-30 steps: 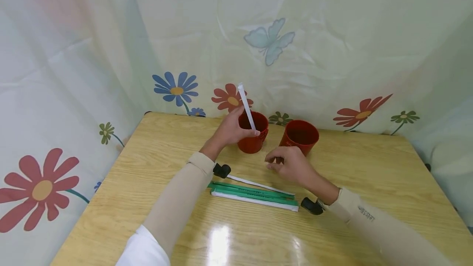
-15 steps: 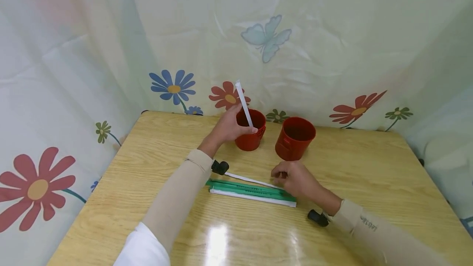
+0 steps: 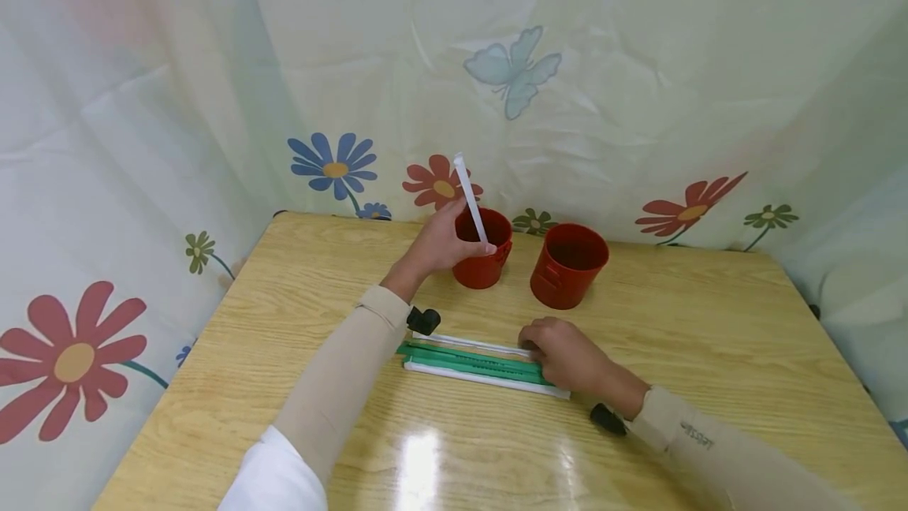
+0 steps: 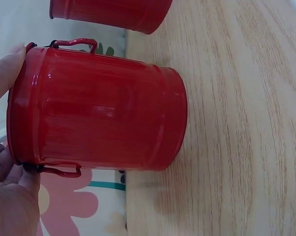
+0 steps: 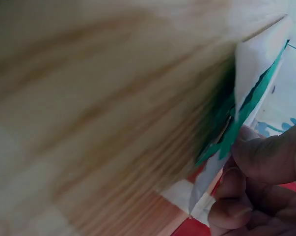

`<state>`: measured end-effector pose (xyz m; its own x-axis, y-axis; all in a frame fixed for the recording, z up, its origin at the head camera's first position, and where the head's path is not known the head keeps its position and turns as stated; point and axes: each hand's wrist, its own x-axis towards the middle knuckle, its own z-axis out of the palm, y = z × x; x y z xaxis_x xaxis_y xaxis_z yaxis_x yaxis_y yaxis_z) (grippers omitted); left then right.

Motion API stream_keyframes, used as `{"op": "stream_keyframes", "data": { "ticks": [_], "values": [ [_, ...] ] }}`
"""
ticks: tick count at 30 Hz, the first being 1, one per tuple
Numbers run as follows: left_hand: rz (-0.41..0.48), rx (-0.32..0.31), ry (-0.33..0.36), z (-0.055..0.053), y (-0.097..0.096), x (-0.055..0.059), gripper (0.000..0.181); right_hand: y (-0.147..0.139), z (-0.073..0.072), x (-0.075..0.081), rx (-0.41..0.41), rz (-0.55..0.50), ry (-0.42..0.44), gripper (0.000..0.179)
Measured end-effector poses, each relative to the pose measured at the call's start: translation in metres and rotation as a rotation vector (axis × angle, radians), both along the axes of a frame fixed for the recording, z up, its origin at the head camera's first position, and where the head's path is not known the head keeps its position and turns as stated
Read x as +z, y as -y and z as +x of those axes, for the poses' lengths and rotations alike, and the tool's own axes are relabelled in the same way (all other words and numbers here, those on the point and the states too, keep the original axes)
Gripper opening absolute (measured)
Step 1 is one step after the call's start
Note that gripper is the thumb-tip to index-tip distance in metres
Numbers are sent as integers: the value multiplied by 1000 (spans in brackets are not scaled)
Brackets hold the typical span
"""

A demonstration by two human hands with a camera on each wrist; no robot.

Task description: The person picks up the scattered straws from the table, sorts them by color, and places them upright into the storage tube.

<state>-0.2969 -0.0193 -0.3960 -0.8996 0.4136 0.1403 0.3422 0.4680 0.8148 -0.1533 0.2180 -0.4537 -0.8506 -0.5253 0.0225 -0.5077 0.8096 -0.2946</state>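
Note:
My left hand [image 3: 440,239] holds the rim of a small red metal bucket [image 3: 477,273], thumb on one side and fingers on the other; its small side handles show in the left wrist view. A white paper-wrapped straw [image 3: 470,199] leans up out of this bucket. Lower right, my right hand [image 3: 573,357] is down at the table, thumb and fingertips pinching the right end of another white paper-wrapped straw [image 3: 461,343]. Beside it lie green-wrapped straws [image 3: 464,361] and one more white-wrapped straw [image 3: 475,379], their right ends partly behind the hand.
A second red bucket [image 3: 556,286] stands right of the first, close to the table's back edge. Behind the wooden table [image 3: 709,337] hangs a flowered cloth [image 3: 603,101]. Black wrist cameras [image 3: 424,322] sit under both forearms.
My right hand has come down from in front of the right bucket to the straws' right ends. The farthest white straw now lies less slanted. My left hand keeps its hold on the bucket.

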Motion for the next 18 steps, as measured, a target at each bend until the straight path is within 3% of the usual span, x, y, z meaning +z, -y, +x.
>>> {"op": "stream_keyframes", "data": {
  "ticks": [5, 9, 18],
  "values": [
    [0, -5, 3, -2, 0, 0, 85, -4, 0, 2, 40, 139, -1, 26],
    [12, -6, 7, -2, 0, 0, 89, -10, 2, 8, 77, 146, -95, 35],
    [-23, 4, 0, -1, -1, 0, 84, -17, 1, 23, 162, -26, -416, 43]
  ]
}}
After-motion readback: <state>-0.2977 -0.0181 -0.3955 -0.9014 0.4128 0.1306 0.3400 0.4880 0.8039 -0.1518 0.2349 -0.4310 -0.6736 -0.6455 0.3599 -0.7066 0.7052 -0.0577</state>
